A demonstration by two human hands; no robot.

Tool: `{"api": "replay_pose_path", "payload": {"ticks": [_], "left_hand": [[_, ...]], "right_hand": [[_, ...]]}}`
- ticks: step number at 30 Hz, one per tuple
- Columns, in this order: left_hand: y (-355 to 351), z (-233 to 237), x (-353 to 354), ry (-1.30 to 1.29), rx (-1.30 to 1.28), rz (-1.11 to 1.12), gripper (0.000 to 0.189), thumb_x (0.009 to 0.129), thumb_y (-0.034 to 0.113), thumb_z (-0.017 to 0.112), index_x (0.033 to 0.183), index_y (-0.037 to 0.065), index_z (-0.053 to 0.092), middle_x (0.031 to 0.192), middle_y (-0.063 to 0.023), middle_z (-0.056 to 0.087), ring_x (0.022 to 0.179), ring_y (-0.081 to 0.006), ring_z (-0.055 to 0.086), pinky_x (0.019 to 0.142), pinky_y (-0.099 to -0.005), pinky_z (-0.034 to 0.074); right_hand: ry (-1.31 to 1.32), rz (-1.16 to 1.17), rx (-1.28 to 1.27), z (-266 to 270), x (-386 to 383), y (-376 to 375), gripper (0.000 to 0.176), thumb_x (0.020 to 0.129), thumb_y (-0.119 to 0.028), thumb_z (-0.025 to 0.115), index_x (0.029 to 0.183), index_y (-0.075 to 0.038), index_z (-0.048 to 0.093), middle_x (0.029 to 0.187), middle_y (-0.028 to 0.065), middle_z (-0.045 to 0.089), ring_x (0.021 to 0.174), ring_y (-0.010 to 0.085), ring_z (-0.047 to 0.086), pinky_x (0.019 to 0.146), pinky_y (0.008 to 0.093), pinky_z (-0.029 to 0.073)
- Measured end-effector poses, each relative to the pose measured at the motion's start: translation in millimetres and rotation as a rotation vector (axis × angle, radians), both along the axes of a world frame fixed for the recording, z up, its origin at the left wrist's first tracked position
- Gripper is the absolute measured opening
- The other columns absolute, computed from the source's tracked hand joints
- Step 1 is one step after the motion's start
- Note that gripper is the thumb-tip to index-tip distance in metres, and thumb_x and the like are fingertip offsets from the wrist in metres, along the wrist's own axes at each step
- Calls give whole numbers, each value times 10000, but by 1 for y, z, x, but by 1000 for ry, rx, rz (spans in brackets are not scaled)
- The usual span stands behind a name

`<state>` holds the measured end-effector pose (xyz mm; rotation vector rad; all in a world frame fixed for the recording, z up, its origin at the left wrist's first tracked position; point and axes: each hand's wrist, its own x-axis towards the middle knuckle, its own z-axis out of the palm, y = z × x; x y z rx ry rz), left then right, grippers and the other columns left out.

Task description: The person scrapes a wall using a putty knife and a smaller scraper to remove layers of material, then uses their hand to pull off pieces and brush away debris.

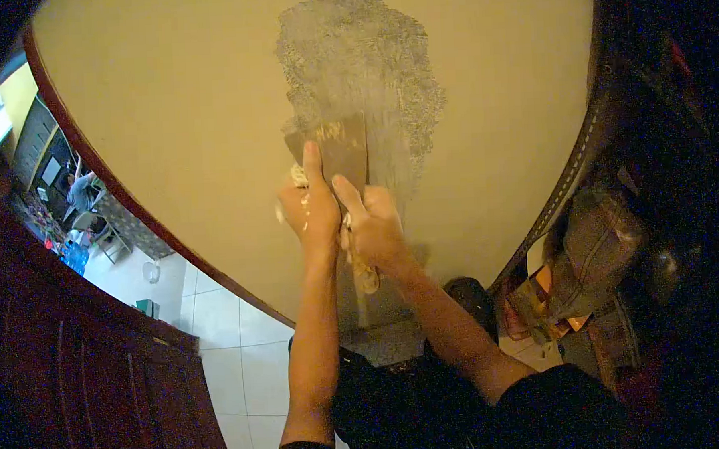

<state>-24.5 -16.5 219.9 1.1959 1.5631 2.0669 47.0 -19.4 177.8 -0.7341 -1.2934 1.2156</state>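
A wide-bladed putty knife (347,150) lies against the pale yellow wall (170,112), its blade at the lower left edge of a rough grey bare patch (360,60). My right hand (376,230) is wrapped around its handle, thumb pointing up toward the blade. On the blade's left side, my left hand (314,206) grips too, its thumb stretched flat on the metal. White flakes or paste cling to the left hand's fingers. The handle's end (367,279) sticks out below the right hand.
Dark red-brown trim (134,198) borders the wall on the left. A dark wooden door (85,381) stands at lower left beside white floor tiles (219,319). Through the opening, a seated person (79,191) shows far off. Bags and piled items (593,254) crowd the right.
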Motion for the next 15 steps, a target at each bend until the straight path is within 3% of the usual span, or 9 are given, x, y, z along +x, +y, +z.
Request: {"api": "replay_pose_path", "payload": {"ticks": [3,6,8,11,15], "left_hand": [[-5,4,2,10,-50,-30,506,910,391,576,591,10,479,529,-17,457,521,-122,396,482,-337,340],[2,19,-2,-18,-5,-39,501,913,388,574,593,14,477,534,-17,461,529,-117,396,487,-334,338],[9,13,-8,-77,57,-140,498,915,387,573,589,22,478,536,-18,461,533,-113,394,486,-332,334],[3,4,0,-39,-70,-22,490,914,377,578,582,33,467,537,-7,454,527,-111,389,475,-323,321],[5,7,-1,-24,53,-62,499,906,384,589,573,38,454,534,-3,446,520,-116,386,474,-321,319]], "right_hand": [[26,39,-26,2,2,0,490,944,-396,528,601,-47,558,443,44,491,324,137,460,311,293,359],[-8,-75,168,18,-2,11,492,944,-391,532,585,-54,552,436,15,479,337,114,469,318,278,356],[-6,-48,107,22,-1,4,494,944,-392,532,583,-55,548,435,16,476,334,115,465,317,277,356],[11,-18,36,7,4,-1,502,944,-401,530,580,-54,541,433,26,475,323,120,454,315,275,354],[-13,-40,92,5,-2,9,521,942,-426,523,579,-51,538,441,49,488,310,129,441,312,278,351]]}}
